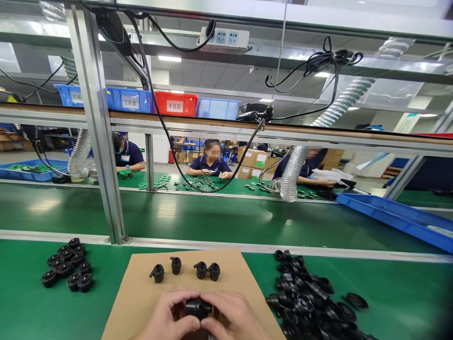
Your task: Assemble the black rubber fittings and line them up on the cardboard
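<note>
Between my two hands, low over the cardboard sheet [130,293], lies a black plastic pump housing [196,308] turned on its side. The thumb and fingers of my left hand [173,314] close round its left end. My right hand [230,314] grips the right end, its fingertips meeting those of the left. Beyond the hands, several similar black housings with side spouts stand upright on the cardboard, among them a left one [157,273] and a right one [214,271]. The part's underside is hidden by my fingers.
Round black caps [65,269] form a group at the left. A heap of black parts [307,297] lies at the right. A metal post [97,127] rises behind the mat. Blue trays [396,217], hanging cables and people at work are farther back.
</note>
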`<control>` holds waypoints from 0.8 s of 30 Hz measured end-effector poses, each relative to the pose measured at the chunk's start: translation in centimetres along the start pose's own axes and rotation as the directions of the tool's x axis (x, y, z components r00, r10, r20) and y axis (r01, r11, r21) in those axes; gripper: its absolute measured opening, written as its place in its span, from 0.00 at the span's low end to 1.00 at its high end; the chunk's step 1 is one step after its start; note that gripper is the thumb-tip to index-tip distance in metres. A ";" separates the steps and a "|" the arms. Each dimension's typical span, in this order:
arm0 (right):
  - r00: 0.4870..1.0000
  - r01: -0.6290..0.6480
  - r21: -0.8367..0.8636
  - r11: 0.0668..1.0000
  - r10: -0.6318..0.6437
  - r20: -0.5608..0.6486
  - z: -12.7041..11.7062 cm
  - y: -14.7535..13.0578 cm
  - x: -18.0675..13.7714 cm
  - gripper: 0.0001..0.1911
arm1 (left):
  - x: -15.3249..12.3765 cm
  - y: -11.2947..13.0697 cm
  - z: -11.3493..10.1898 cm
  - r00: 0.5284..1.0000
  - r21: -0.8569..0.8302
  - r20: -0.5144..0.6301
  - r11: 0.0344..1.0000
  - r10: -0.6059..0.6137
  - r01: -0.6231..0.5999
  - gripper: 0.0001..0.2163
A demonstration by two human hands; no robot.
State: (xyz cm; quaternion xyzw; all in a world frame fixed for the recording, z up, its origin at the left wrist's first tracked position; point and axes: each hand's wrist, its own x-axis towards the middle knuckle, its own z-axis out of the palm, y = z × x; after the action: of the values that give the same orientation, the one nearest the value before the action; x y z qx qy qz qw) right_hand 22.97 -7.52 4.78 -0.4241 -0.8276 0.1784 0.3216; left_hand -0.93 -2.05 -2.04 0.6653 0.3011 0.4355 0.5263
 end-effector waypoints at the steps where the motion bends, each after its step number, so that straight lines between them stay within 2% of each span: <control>1: 1.000 0.000 0.004 1.000 0.000 -0.011 0.0 -0.1 0.0 0.17 | 0.0 0.1 0.0 1.000 -0.001 -0.015 1.000 -0.005 0.005 0.26; 5: 0.998 0.033 -0.033 0.999 -0.035 -0.052 -0.3 -0.5 -0.1 0.20 | 0.1 0.7 0.2 0.999 -0.080 -0.006 0.996 -0.044 0.044 0.26; 8: 0.984 0.138 -0.121 0.983 -0.150 -0.096 -0.8 -0.8 -0.2 0.16 | 0.0 1.3 0.4 0.998 -0.092 -0.019 0.994 -0.068 0.066 0.25; 10: 0.966 0.228 -0.234 0.945 -0.250 -0.068 -1.0 -1.1 -0.2 0.12 | -0.2 1.7 0.4 0.996 -0.090 -0.012 0.992 -0.087 0.085 0.25; 12: 0.959 0.261 -0.287 0.922 -0.282 -0.032 -1.0 -1.4 -0.1 0.11 | -0.3 1.9 0.3 0.997 -0.067 0.001 0.995 -0.079 0.079 0.26; 16: 0.988 0.122 -0.096 0.988 -0.130 -0.084 -0.7 -1.7 -0.1 0.14 | -0.3 2.1 0.1 1.000 0.061 0.000 0.998 -0.019 0.019 0.24; 20: 0.999 0.031 -0.008 0.999 -0.032 -0.041 -0.4 -1.5 -0.3 0.22 | -0.1 2.5 0.1 0.999 0.072 0.025 0.997 0.031 -0.032 0.23; 21: 1.000 0.006 -0.015 1.000 -0.006 -0.031 -0.3 -1.4 -0.3 0.21 | 0.0 2.7 0.2 0.998 0.081 0.027 0.995 0.063 -0.065 0.22; 23: 0.998 -0.061 -0.066 0.996 0.059 -0.026 0.1 -1.2 -0.4 0.10 | 0.0 3.1 0.3 0.991 0.130 0.032 0.982 0.131 -0.134 0.21; 24: 0.996 -0.084 -0.108 0.991 0.081 -0.026 0.3 -1.1 -0.3 0.08 | 0.0 3.4 0.3 0.988 0.157 0.033 0.975 0.153 -0.157 0.20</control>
State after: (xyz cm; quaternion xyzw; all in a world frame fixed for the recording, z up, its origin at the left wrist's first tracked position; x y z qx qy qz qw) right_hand 22.24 -8.46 5.05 -0.4767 -0.8145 0.1415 0.2990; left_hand -0.83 -3.10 1.18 0.7311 0.2767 0.4430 0.4390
